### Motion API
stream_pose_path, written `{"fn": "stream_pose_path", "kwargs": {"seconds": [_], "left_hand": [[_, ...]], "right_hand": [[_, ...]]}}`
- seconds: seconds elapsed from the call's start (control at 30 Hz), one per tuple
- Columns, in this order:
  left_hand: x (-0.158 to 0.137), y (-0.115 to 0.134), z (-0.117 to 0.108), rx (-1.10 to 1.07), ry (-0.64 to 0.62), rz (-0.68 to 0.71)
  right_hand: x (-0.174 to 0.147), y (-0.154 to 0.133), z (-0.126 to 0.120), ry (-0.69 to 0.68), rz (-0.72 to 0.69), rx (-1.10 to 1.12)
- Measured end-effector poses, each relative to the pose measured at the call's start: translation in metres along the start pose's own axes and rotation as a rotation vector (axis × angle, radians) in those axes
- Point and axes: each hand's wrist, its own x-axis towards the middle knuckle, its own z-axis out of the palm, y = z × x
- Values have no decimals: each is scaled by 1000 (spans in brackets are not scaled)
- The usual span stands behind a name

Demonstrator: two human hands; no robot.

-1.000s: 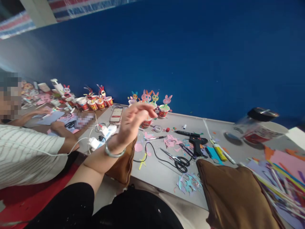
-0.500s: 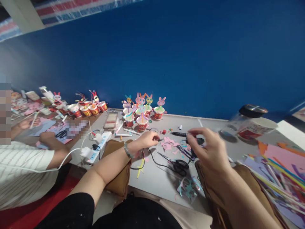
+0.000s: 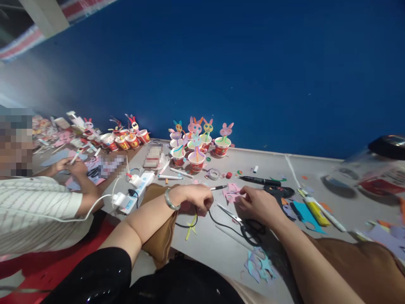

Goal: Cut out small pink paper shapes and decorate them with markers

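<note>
My left hand (image 3: 200, 197), a bangle on its wrist, hovers low over the table with its fingers curled down; anything inside them is hidden. A pen (image 3: 219, 187) lies just beyond its knuckles. My right hand (image 3: 257, 205) is bent with its fingers together beside the cut pink paper (image 3: 232, 192); whatever its fingertips pinch, if anything, does not show. Under the right wrist are black-handled scissors (image 3: 249, 231). A black glue gun (image 3: 280, 193) and a black marker (image 3: 261, 180) lie beyond that hand.
Cups with paper rabbits (image 3: 196, 161) stand by the blue wall. A power strip (image 3: 139, 190) sits at left, near a co-worker's striped sleeve (image 3: 66, 198). Blue paper offcuts (image 3: 261, 264) lie near the front edge. A clear jar (image 3: 354, 169) stands at right.
My right hand has come down and leftward to the pink paper, uncovering the glue gun and marker. My left hand has turned, its fingers now curled downward. The view has shifted.
</note>
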Motion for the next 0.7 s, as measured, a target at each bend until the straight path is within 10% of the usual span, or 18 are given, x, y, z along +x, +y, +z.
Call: {"fn": "stream_pose_path", "kwargs": {"seconds": [0.53, 0.7], "left_hand": [[-5, 3, 4, 141, -52, -69], [-2, 3, -8, 120, 155, -98]], "right_hand": [[-15, 16, -20, -205, 32, -75], [-28, 2, -23, -317, -58, -72]]}}
